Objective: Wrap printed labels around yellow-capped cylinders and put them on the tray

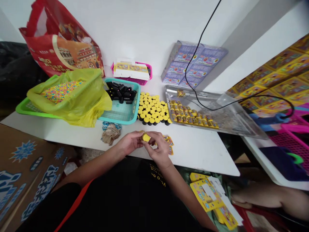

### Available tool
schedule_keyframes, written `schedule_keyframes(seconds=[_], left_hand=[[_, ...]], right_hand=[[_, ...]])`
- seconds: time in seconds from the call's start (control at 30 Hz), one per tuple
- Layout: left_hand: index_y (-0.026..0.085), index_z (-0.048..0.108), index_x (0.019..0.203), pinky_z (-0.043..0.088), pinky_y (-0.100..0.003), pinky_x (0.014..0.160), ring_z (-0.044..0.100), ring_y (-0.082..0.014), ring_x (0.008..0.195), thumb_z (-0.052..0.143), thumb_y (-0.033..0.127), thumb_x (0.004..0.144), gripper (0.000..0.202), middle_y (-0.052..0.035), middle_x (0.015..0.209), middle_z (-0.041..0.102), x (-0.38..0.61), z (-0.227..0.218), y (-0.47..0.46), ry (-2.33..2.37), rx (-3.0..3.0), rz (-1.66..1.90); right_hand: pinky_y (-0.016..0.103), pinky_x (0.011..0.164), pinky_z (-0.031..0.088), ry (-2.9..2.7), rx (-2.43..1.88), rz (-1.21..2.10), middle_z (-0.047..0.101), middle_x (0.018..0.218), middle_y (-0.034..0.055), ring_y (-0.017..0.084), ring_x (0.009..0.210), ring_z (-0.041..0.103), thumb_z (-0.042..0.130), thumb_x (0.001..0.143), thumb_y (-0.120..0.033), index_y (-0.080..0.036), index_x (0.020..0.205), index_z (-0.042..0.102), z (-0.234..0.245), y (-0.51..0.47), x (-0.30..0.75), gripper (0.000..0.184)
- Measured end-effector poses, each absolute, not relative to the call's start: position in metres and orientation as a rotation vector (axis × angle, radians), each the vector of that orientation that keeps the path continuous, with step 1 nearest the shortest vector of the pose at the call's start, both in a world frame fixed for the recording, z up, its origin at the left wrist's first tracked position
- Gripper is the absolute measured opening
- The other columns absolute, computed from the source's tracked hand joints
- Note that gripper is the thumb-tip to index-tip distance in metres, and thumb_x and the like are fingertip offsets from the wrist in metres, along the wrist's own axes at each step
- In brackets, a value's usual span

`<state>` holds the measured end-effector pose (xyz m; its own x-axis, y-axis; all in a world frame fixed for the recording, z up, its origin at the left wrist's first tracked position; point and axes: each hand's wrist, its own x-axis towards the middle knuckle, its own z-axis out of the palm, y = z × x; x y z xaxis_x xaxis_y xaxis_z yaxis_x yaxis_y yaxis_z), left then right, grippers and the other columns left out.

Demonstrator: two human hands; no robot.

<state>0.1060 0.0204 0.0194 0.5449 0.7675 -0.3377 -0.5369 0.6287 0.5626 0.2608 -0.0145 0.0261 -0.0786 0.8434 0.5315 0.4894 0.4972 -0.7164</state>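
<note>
You hold a small yellow cap (146,138) up above the white table (193,154), right between your hands. Your left hand (130,142) and right hand (158,149) are close together, and your fingers pinch the cap from both sides. Keep your grip soft but firm, so the cap does not slip or spin. Just past your right hand, little yellow packets (169,141) lie on the table. Farther out stand rows of black tubes with yellow tops (152,108). Next to them is a metal tray (169,93) with small yellow tubes inside, and a teal basket (138,96) holds black tubes.
</note>
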Motion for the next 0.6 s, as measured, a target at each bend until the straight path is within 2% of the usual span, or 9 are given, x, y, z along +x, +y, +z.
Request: schedule_keyframes(seconds=[0.13, 0.23, 0.33, 0.6], left_hand=[[0.014, 0.066, 0.082, 0.048, -0.025, 0.070, 0.064, -0.0139, 0.078, 0.078, 0.014, 0.066, 0.019, -0.0031, 0.084, 0.068, 0.108, 0.028, 0.025, 0.630, 0.468, 0.908], [0.013, 0.065, 0.082, 0.050, -0.028, 0.070, 0.064, -0.0148, 0.075, 0.076, 0.023, 0.073, 0.016, -0.0044, 0.083, 0.067, 0.109, 0.031, 0.029, 0.610, 0.429, 0.889], [0.013, 0.065, 0.082, 0.049, -0.027, 0.066, 0.063, -0.0144, 0.069, 0.074, 0.033, 0.078, 0.022, -0.0043, 0.076, 0.066, 0.115, 0.032, 0.030, 0.597, 0.388, 0.857], [0.013, 0.066, 0.087, 0.049, -0.025, 0.070, 0.062, -0.0122, 0.069, 0.076, 0.034, 0.077, 0.025, -0.0047, 0.081, 0.068, 0.127, 0.030, 0.017, 0.668, 0.306, 0.921]], right_hand=[[0.032, 0.058, 0.052, -1.721, -1.153, 0.386, 0.062, 0.099, 0.0069, 0.015, 0.064, 0.057, 0.069, 0.083, -0.035, -0.027, 0.114, 0.064, 0.021, -0.012, 0.262, 0.033], [0.033, 0.061, 0.053, -1.773, -1.189, 0.247, 0.062, 0.095, 0.0067, 0.016, 0.065, 0.058, 0.067, 0.085, -0.034, -0.027, 0.114, 0.065, 0.014, -0.010, 0.263, 0.030], [0.036, 0.069, 0.055, -1.820, -1.148, 0.153, 0.064, 0.098, 0.0079, 0.018, 0.072, 0.060, 0.066, 0.086, -0.029, -0.027, 0.116, 0.065, 0.013, -0.012, 0.263, 0.030], [0.033, 0.065, 0.054, -1.750, -1.120, 0.224, 0.067, 0.092, 0.0057, 0.018, 0.075, 0.062, 0.061, 0.091, -0.027, -0.026, 0.119, 0.065, 0.009, -0.010, 0.264, 0.029]])
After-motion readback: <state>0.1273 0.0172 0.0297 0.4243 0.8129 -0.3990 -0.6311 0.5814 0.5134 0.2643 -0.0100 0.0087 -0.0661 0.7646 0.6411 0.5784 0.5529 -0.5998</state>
